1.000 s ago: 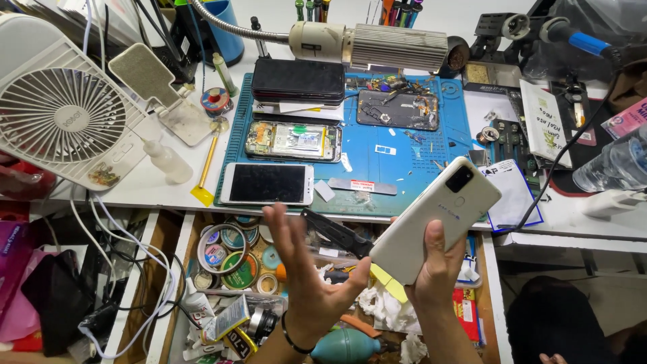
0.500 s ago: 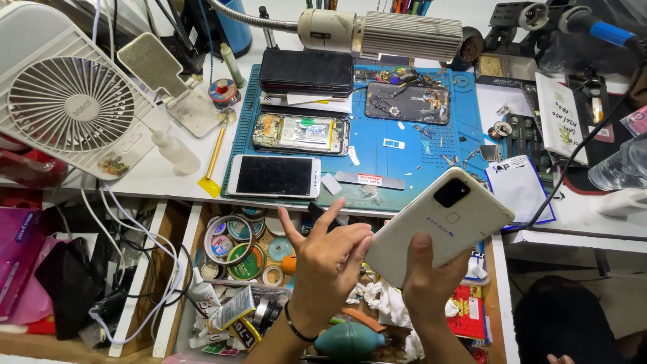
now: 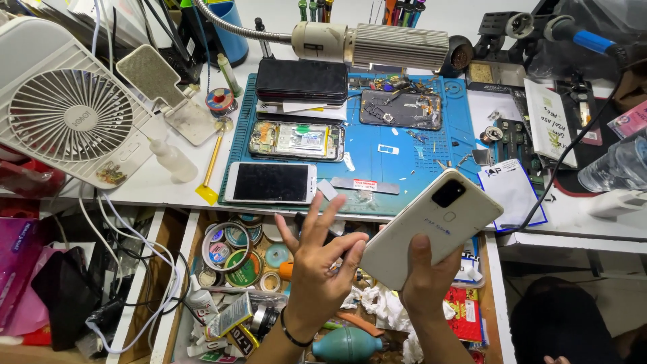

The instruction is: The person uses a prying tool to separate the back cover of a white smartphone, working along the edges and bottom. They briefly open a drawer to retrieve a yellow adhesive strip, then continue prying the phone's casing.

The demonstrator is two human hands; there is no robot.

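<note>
The right hand (image 3: 424,280) holds a white rectangular smartphone with a dark square camera block (image 3: 431,229) by its lower end, the fingers closed around the edge, with the back side turned up to the camera. The left hand (image 3: 317,269) is open, the fingers spread wide, and the fingertips (image 3: 354,251) touch the lower left edge of the phone. The phone is in the air above the open wooden drawer full of tape rolls and small tools (image 3: 222,256), just in front of the blue silicone work mat (image 3: 404,145).

To handle it well, I think the right hand should keep a firm grip at the sides and the left hand should support the edge, not only touch it, because the drawer under it is full of hard things and the smooth back can slip.

The long axis of the phone goes diagonally, from lower left to upper right. The camera end points up and right, toward the white paper slip (image 3: 509,189) at the mat's corner.
</note>
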